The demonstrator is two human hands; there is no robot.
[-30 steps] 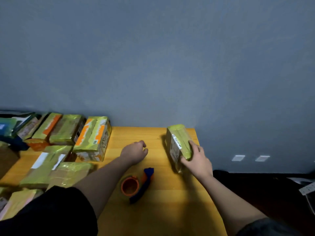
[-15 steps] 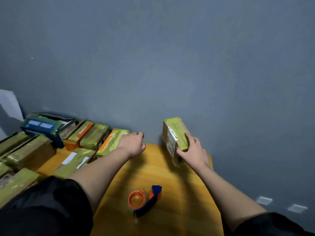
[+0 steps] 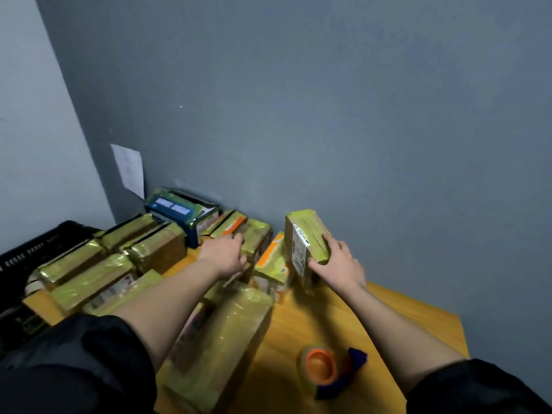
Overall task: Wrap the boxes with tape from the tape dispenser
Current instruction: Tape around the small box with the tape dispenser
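Held box: small yellow-green taped cardboard box with white label [image 3: 306, 245], up off the orange-yellow wooden table [image 3: 412, 318], near the wall, on end in your right hand [image 3: 337, 265], whose fingers curl round its lower end.
Left hand [image 3: 225, 253]: reaching over the stacked boxes w/ fingers loosely bent; can't tell if it's touching or gripping one.
Dispenser: orange-and-blue plastic tape dispenser with clear roll [image 3: 328, 369], lying on the table nr your right forearm, untouched.
Risk 1: one-handed hold on the box's end, so I'd judge it could tip out as you swing it over.
Risk 2: your right forearm passes just above the dispenser (could knock it off the near edge).
Risk 3: left arm crosses the big taped box [image 3: 221, 345]; a nudge may shove the pile.
Count: 1 dispenser, 2 hands, 1 box in hand, approx. 11 more taped boxes on the table (back ones overlap, so not exact).
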